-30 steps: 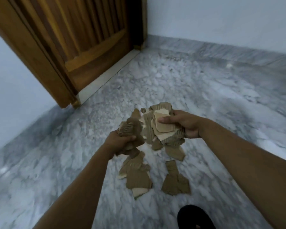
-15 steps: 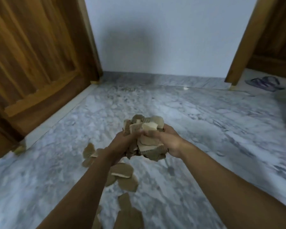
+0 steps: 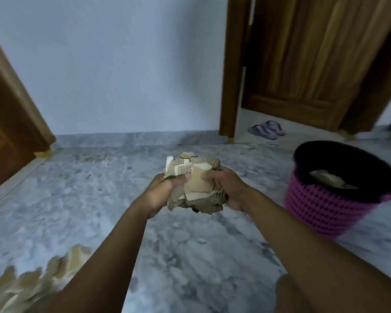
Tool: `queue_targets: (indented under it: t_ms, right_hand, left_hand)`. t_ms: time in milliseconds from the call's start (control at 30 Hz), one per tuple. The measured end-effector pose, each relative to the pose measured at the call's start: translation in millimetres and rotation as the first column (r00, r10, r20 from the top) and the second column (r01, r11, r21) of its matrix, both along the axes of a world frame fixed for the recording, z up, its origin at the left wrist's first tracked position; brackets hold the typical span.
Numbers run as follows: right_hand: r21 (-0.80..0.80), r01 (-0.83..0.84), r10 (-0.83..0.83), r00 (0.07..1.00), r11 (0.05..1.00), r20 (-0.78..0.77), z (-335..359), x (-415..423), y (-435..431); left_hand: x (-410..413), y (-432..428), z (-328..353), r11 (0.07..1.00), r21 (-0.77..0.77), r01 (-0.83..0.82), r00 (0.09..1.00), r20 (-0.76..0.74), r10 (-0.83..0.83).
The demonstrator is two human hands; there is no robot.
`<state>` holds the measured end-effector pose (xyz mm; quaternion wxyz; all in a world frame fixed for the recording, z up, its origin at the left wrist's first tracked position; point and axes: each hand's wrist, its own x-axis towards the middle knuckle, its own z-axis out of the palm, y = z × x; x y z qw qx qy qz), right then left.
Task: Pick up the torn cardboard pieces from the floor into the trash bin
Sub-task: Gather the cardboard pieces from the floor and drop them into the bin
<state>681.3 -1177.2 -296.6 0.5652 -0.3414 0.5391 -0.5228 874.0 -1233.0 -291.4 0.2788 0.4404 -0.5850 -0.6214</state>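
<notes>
A bundle of torn brown cardboard pieces [image 3: 195, 182] is held in front of me, above the marble floor. My left hand [image 3: 161, 192] grips its left side and my right hand [image 3: 225, 188] grips its right side, fingers curled round the pieces. A pink mesh trash bin [image 3: 321, 206] with a dark rim stands on the floor to the right of my hands, with some pale cardboard inside. More loose cardboard pieces [image 3: 38, 281] lie blurred on the floor at the lower left, beside my left forearm.
A white wall faces me. A wooden door [image 3: 7, 123] stands at the left, another wooden door [image 3: 314, 64] at the back right. A pair of purple slippers [image 3: 266, 129] lies by that doorway. Grey marble floor [image 3: 99, 199] spreads around.
The view has swung right, bringing the pink bin into sight. Both hands have closed together round the bundle and carried it up off the floor pile, which now lies at the lower left.
</notes>
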Motion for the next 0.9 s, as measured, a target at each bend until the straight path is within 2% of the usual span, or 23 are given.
queue_targets:
  t_ms: [167, 267, 433, 533, 633, 700, 767, 900]
  right_hand:
    - [-0.100, 0.095, -0.098, 0.995, 0.990, -0.028, 46, -144, 26]
    - [-0.144, 0.204, -0.215, 0.975, 0.968, -0.062, 57, -242, 42]
    - [-0.179, 0.445, -0.480, 0.827, 0.877, -0.294, 44, -371, 67]
    - [-0.137, 0.437, -0.441, 0.735, 0.889, -0.515, 22, -424, 87]
    - [0.020, 0.384, -0.250, 0.639, 0.923, -0.727, -8, -460, 102]
    - [0.090, 0.387, -0.198, 0.643, 0.918, -0.740, -21, -470, 106]
    - [0.105, 0.428, -0.228, 0.655, 0.898, -0.720, -26, -472, 107]
    - [0.035, 0.439, -0.257, 0.588, 0.898, -0.767, -23, -446, 92]
  left_hand:
    - [-148, 3, 44, 0.984, -0.111, 0.138, 0.989, -0.032, -0.143]
    - [-251, 1, 54, 0.964, -0.160, 0.213, 0.976, -0.006, -0.216]
    - [-404, -6, 33, 0.896, -0.281, 0.343, 0.939, 0.071, -0.337]
    - [-473, -10, 4, 0.826, -0.350, 0.441, 0.897, 0.210, -0.390]
    - [-508, -7, -18, 0.706, -0.269, 0.656, 0.719, 0.506, -0.476]
    - [-515, -5, -27, 0.694, -0.187, 0.695, 0.657, 0.558, -0.507]
    - [-510, -7, -37, 0.710, -0.210, 0.672, 0.671, 0.578, -0.464]
    - [-465, -11, -27, 0.757, -0.236, 0.610, 0.721, 0.561, -0.406]
